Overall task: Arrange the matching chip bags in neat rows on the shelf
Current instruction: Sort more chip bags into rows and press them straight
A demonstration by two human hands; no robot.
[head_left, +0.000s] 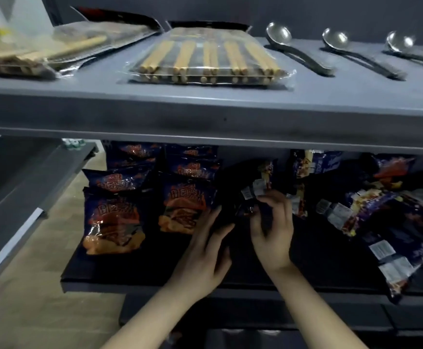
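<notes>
Two rows point(114, 217) are set at the shelf's point(318, 263) left end, a middle bag point(243, 177) is pinched by the right hand point(273, 230), steadied by the flat left hand point(205, 250), and the right-end heap point(381, 217) is left unsorted

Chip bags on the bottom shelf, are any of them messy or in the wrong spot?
Yes. The bags on the right lie in a jumble, tilted and overlapping, many back side up. One bag hangs over the shelf's front edge. The bags on the left sit in neat rows.
</notes>
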